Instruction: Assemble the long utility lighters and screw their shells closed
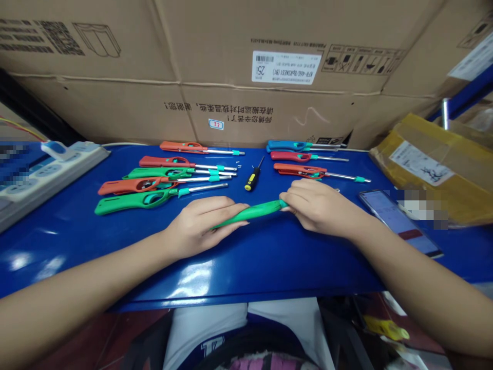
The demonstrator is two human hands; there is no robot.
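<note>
A green long-nozzle lighter (259,211) lies across the middle of the blue table (269,257), held at both ends. My left hand (200,224) is wrapped round its handle end. At the other end, my right hand (319,207) closes over the lighter and hides its metal tube. A small black and yellow screwdriver (253,177) lies just beyond the hands.
Several red and green lighters (162,177) lie at the back left, and a blue and two red lighters (308,159) at the back right. A power strip (46,172) sits far left, a phone (400,221) right, a taped parcel (435,169) far right, big cardboard boxes (246,72) behind.
</note>
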